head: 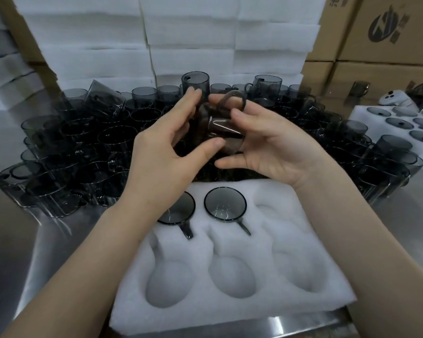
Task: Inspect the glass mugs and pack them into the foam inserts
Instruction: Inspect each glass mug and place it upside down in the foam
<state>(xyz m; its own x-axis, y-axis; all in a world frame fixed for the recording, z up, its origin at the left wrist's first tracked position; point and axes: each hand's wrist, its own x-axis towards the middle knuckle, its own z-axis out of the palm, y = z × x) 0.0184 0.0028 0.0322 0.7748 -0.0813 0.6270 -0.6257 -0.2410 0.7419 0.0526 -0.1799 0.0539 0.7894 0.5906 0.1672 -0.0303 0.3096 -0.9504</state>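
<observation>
Both hands hold one smoky glass mug [220, 128] up above the table, tilted, with its handle pointing up. My left hand [171, 152] wraps its left side, thumb under the body. My right hand [271, 147] cups its right side, fingers by the handle. Below lies a white foam insert [230, 320] with six mug-shaped pockets. Two mugs sit in its far row: one [181, 211] partly hidden by my left wrist, the other [225, 203] in the middle. The far right pocket [274, 211] and the three near pockets [230, 274] hold nothing.
A dense crowd of loose dark glass mugs [88, 147] covers the steel table behind the insert, left to right. Stacked white foam sheets [193, 40] rise behind. Cardboard boxes [381, 32] stand at the right, above a second foam insert [366, 113] filled with mugs.
</observation>
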